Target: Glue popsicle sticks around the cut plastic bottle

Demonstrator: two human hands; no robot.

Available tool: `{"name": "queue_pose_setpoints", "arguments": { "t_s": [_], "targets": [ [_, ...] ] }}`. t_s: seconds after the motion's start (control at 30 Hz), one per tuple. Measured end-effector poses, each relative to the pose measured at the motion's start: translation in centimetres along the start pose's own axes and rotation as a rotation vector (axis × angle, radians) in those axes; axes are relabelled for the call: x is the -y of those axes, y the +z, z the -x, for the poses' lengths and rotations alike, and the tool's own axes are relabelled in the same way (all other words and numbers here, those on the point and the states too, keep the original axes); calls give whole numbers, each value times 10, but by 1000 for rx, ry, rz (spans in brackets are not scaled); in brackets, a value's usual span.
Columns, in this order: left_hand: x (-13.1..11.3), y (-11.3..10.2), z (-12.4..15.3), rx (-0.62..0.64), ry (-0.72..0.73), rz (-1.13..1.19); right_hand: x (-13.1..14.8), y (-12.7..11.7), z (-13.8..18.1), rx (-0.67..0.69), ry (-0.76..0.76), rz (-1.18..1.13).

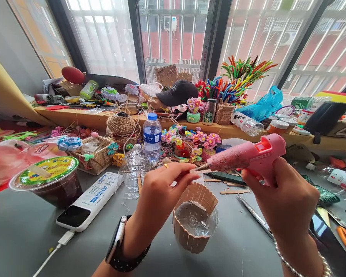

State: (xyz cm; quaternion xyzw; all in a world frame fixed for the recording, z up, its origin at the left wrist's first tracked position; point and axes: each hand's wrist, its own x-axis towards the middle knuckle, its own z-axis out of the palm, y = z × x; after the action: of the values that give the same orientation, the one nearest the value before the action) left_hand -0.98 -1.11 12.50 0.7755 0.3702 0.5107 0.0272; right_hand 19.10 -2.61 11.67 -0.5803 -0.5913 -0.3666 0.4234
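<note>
Left hand: the left hand (pixel 158 188) hung above the counter (pixel 23 238), its fingers (pixel 181 174) pinched shut on a thin wooden stick (pixel 203 171).
Right hand: the right hand (pixel 282 196) was clenched around the grip of a pink glue gun (pixel 248 156), which lay almost level with its nozzle pointing left.
Stick: it sat just at the nozzle tip. Most of it was hidden by the fingers, so it only seemed to be a flat craft stick.
Cup: a stick-clad cup (pixel 187 236), clear plastic walled with upright wooden slats, stood on the counter directly below and between the two hands, touched by neither.
Wrist: a smartwatch (pixel 118 240) with a dark band was on the left wrist.
Nearby: loose sticks (pixel 235 191) lay flat beyond the cup, under the gun.
Left side: a white power bank (pixel 92 200) lay beside a drink cup (pixel 47 179) with a green printed lid.
Behind: a water bottle (pixel 152 136) stood upright next to a twine ball (pixel 121 125).
</note>
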Motion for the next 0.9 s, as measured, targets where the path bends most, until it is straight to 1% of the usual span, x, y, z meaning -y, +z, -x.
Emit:
{"name": "queue_pose_setpoints", "arguments": {
  "t_s": [0.33,0.53,0.7,0.8,0.9],
  "targets": [
    [-1,1,-1,-2,-11,-16,-2,-1,0,-19,-10,-25],
    [-1,2,-2,-2,-16,-3,-2,-1,0,-3,1,-17],
    [-1,1,-3,-3,-9,-9,-1,-3,-2,-12,-31,-12],
    [-1,0,-3,-3,-6,-20,-1,-5,-2,6,-24,-6],
    [-1,0,-2,1,-10,-28,-2,-5,-2,-8,-35,6]
  ]
}}
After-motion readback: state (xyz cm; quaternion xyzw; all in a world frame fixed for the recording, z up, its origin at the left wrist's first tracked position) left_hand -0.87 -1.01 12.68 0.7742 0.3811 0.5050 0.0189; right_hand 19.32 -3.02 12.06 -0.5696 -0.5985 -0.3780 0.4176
